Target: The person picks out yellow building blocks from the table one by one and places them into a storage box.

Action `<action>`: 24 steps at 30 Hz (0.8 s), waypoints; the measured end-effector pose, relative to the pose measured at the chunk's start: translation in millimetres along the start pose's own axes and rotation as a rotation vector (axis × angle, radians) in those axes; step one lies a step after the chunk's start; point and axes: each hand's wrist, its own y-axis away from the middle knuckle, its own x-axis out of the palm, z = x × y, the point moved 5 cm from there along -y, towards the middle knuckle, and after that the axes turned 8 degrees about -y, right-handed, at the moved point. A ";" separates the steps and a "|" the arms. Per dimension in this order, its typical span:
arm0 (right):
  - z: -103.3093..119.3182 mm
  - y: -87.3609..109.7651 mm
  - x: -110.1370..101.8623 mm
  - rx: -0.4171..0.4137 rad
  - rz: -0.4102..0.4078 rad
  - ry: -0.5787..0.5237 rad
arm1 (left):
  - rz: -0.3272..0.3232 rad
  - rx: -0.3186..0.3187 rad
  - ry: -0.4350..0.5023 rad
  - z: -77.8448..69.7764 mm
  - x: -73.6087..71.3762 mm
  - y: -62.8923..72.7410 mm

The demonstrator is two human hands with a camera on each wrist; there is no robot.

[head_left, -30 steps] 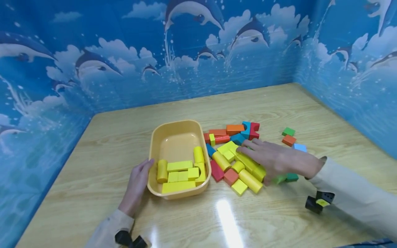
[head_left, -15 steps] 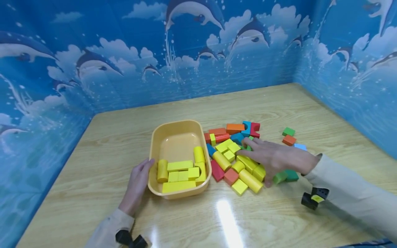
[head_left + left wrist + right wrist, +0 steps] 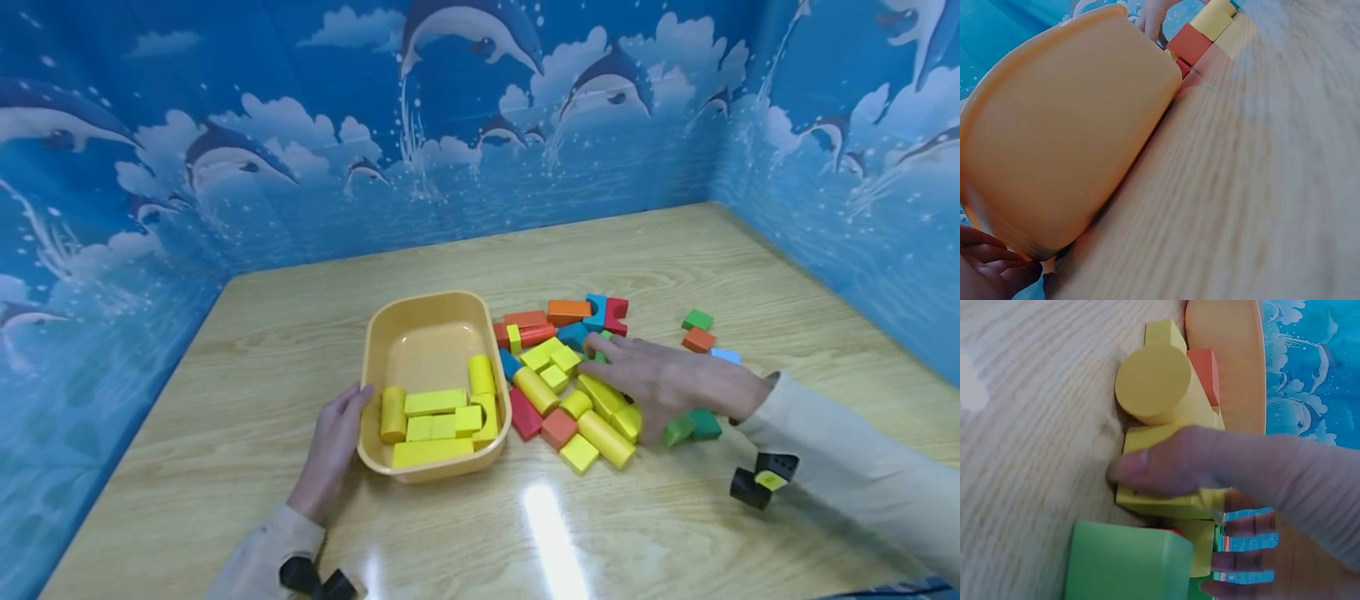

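Observation:
My left hand (image 3: 334, 433) grips the left side of a tan plastic tub (image 3: 420, 333), thumb at its rim and fingers against the outer wall. Yellow blocks, among them a long bar (image 3: 435, 402) and a cylinder (image 3: 392, 414), lie in its near half. Right of the tub, my right hand (image 3: 656, 379) reaches over the block pile with fingers spread. Its thumb (image 3: 1154, 465) lies across the end of a yellow block (image 3: 1166, 503) in the right wrist view. The other fingertips are among yellow and green blocks; the palm hides some of them. A green cylinder (image 3: 678, 429) lies by the thumb.
Red, orange and blue blocks, including an orange bar (image 3: 568, 312) and a blue arch (image 3: 596, 310), lie behind the yellow ones. Farther right are a small green block (image 3: 697, 318), an orange one (image 3: 699, 340) and a light-blue one (image 3: 725, 357). Dolphin-print sheets (image 3: 465, 183) border the table (image 3: 300, 308).
My right hand has shifted slightly among the pile, and a few yellow blocks near its fingers have moved a little apart, showing green between them. My left hand and the tub have stayed put.

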 end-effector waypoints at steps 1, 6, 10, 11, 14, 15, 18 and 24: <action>0.4 -0.9 0.1 -0.006 -0.009 0.004 | -0.003 0.003 -0.001 -0.1 -0.2 0.1; 1.5 -3.2 -2.1 -0.010 -0.073 0.001 | -0.002 0.005 -0.003 0.1 -0.4 -0.2; 1.3 -3.5 -4.9 -0.027 -0.153 -0.007 | 0.001 0.000 -0.008 0.0 -0.3 -0.8; 1.0 -3.6 -5.0 -0.034 -0.171 -0.016 | 0.000 0.001 -0.010 0.1 -0.3 -0.6; -0.1 -4.9 -5.1 -0.039 -0.216 -0.051 | -0.003 0.012 -0.014 -0.4 -0.3 -0.1; -0.2 -5.4 -5.3 -0.041 -0.229 -0.061 | -0.003 0.014 -0.013 -0.3 -0.4 0.0; -0.2 -7.1 -6.0 -0.043 -0.264 -0.051 | -0.007 0.022 -0.008 -0.1 -0.2 0.0; 0.2 -9.1 -8.2 -0.047 -0.341 -0.081 | -0.007 0.035 -0.012 0.8 0.1 -1.4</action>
